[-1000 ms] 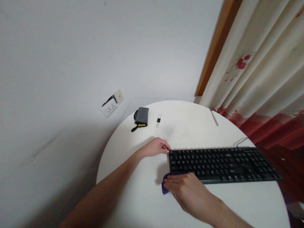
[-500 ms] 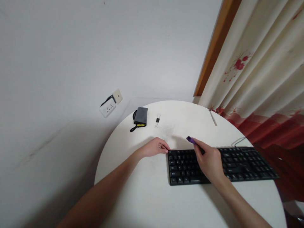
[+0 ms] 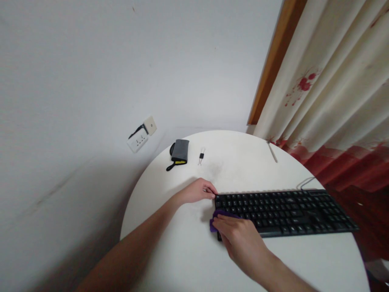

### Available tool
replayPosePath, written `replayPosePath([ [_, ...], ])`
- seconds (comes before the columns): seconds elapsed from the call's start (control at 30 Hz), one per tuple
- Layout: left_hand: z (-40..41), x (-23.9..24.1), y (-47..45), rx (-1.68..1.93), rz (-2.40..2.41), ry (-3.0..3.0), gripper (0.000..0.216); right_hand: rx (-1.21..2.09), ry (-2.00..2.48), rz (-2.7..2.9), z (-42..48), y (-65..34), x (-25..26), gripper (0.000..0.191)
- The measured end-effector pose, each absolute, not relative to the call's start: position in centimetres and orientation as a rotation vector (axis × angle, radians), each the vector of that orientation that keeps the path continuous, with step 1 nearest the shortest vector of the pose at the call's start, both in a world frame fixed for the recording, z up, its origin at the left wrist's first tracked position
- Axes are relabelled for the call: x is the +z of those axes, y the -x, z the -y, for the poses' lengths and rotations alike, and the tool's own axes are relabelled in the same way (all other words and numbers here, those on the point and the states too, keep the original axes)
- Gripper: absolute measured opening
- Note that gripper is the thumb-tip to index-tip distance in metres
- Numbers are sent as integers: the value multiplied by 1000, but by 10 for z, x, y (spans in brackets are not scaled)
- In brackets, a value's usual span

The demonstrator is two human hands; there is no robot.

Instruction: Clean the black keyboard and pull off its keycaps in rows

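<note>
A long black keyboard (image 3: 279, 205) lies on the round white table. My left hand (image 3: 199, 190) pinches its far left corner, fingers closed on the edge. My right hand (image 3: 241, 237) is closed on a purple cloth (image 3: 215, 225), pressing it over the left end of the keyboard. The keys beneath the cloth and hand are hidden, and part of the cloth is under my fingers.
Toward the back of the table (image 3: 170, 251) are a folded grey cloth (image 3: 180, 150) with a yellow inside and a binder clip (image 3: 201, 155). A thin pale stick (image 3: 272, 152) lies near the curtain (image 3: 328, 101). The keyboard's cable (image 3: 305, 182) runs off the right side.
My right hand has come left and toward me, from above the middle of the keyboard down onto its left end with the purple cloth. My left hand has stayed at the corner.
</note>
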State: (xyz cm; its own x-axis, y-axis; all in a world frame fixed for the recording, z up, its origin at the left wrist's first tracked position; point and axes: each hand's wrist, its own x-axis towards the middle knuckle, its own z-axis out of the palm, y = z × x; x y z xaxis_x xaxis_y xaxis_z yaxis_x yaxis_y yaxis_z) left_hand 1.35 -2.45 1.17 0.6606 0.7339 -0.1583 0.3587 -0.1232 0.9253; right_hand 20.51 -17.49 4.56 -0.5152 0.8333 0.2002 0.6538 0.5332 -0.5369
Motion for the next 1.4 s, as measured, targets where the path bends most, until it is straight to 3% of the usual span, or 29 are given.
replayPosePath([
  [0.17,24,10,-14,403,-893,-1694,23,706,1364,1938,161,-221,59,30],
  [0.37,23,10,-14,417,-875,-1669,23,418,1504,1504,130,-253,55,29],
  [0.7,24,11,-14,420,-895,-1676,25,260,1309,2212,129,-220,30,37],
  [1.0,22,5,-14,425,-890,-1695,25,109,1340,2316,128,-211,34,27],
  [1.4,23,11,-14,416,-871,-1830,18,9,1482,2345,133,-205,31,43],
])
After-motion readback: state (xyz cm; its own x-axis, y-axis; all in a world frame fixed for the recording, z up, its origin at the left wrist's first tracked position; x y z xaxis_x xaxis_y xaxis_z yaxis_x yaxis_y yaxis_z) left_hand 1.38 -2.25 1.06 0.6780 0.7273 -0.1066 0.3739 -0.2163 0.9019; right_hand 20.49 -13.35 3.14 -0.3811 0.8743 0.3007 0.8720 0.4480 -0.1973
